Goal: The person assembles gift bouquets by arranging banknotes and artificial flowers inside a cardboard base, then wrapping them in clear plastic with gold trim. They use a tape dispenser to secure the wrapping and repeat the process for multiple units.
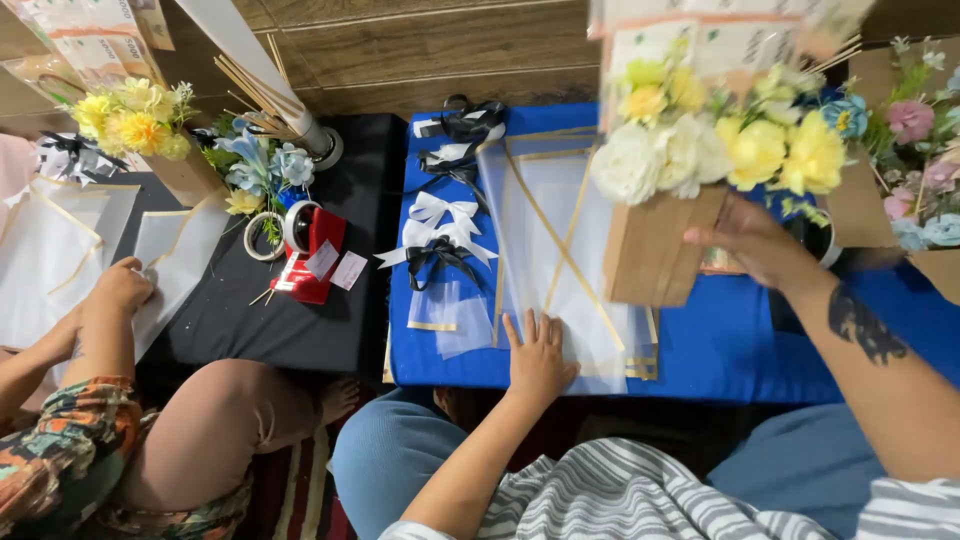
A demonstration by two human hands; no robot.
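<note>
Flowers point(720, 145) sit in a brown paper box point(655, 245), held up by the right hand point(755, 245) over the blue worktop point(730, 340). Left hand point(537, 355) lies flat and wide on the clear wrap sheet point(560, 230). The box looks tilted, so it could slip and crush the ribbon bows point(440, 235) nearby.

A flower arrangement point(700, 150) of white and yellow artificial blooms sits in a brown kraft-paper box, held tilted in the upper right of the frame, its box bottom leaning toward lower centre. Beneath it, at centre frame, clear cellophane sheets with gold edge stripes point(545, 240) lie flat and overlapping on the blue tabletop.
</note>
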